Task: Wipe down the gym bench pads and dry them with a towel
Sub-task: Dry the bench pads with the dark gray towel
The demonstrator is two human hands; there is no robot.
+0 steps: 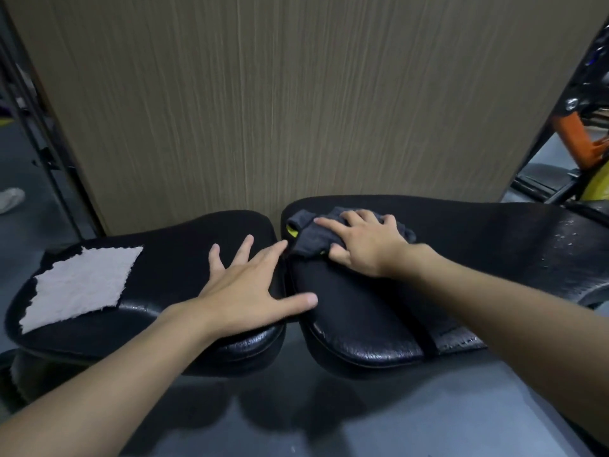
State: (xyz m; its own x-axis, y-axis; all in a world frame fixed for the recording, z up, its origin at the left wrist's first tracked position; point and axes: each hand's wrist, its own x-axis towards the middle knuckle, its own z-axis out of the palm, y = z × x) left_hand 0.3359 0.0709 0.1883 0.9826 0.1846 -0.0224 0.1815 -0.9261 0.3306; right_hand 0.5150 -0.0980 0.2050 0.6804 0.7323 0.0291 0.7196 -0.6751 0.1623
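Note:
Two black bench pads lie side by side with a narrow gap between them: the seat pad on the left and the long back pad on the right. My left hand rests flat on the seat pad's right end, fingers spread, thumb reaching across the gap. My right hand presses a crumpled dark grey cloth onto the near-left end of the back pad, fingers spread over it. A light grey towel lies flat on the left part of the seat pad. Droplets glisten on the back pad's far right.
A wood-grain wall panel stands directly behind the bench. Orange and black gym machine parts stand at the right. A dark metal frame runs along the left, with a white shoe on the grey floor.

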